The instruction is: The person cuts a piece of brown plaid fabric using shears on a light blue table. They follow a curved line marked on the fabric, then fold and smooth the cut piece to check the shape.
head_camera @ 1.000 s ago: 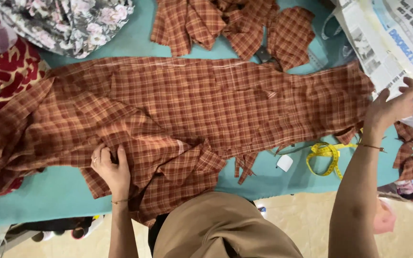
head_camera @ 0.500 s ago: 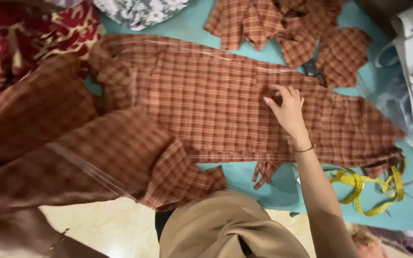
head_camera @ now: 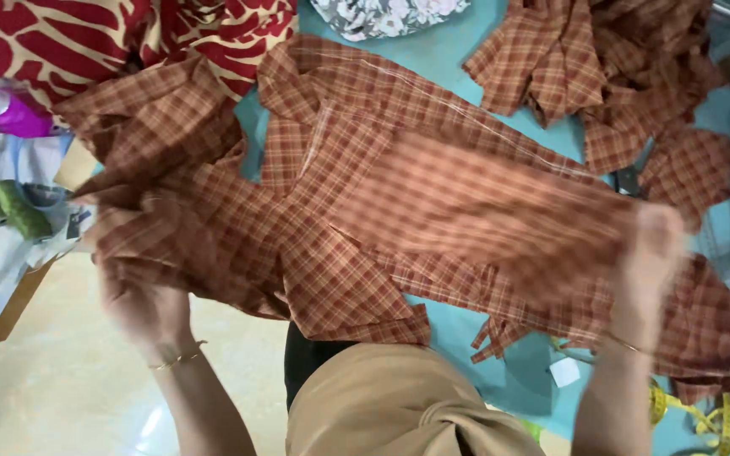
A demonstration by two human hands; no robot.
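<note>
A large piece of rust-orange plaid fabric [head_camera: 399, 203] is spread over a teal table [head_camera: 458, 67]. My left hand [head_camera: 141, 304] grips its left end, lifted off the table's edge over the floor. My right hand [head_camera: 656, 245], blurred by motion, holds a folded upper layer of the same fabric near the right side. The cloth is bunched and doubled between the two hands.
More plaid cut pieces [head_camera: 601, 67] lie at the far right. A red and cream leaf-print cloth [head_camera: 86, 42] and a floral cloth [head_camera: 382, 13] sit at the back. A yellow measuring tape [head_camera: 703, 414] lies at the right, a magenta bottle [head_camera: 14, 114] and green thread spool [head_camera: 19, 211] at the left.
My right hand went from pressing flat on the fabric to lifting a layer of it. My left hand now holds the left end up; the view shifted left.
</note>
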